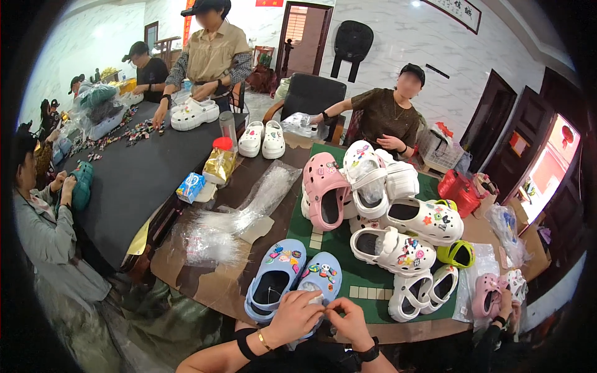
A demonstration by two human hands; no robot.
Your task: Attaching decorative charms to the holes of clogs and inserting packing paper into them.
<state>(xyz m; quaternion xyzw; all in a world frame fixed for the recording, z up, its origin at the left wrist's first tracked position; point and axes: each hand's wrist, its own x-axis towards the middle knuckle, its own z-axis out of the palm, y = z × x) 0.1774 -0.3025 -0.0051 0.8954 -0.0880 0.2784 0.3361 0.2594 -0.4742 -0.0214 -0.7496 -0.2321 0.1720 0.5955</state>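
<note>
Two light-blue clogs stand side by side at the near table edge, the left clog [278,273] and the right clog [323,273], both with colourful charms on their toes. My left hand [295,320] is over the heel end of the right clog, with its fingers bent and drawn together. Beside it my right hand [348,320] is closed in a pinch, its fingertips meeting those of my left. Whatever sits between the fingertips is too small to make out. Some clear plastic shows inside the right clog by my left fingers.
White clogs [398,252] and a pink clog [326,193] are piled on the green mat [373,311]. Long clear plastic bags [249,214] lie behind the blue clogs. At right, a co-worker's hands handle another pink clog [488,295]. Several people work around the dark table [143,180].
</note>
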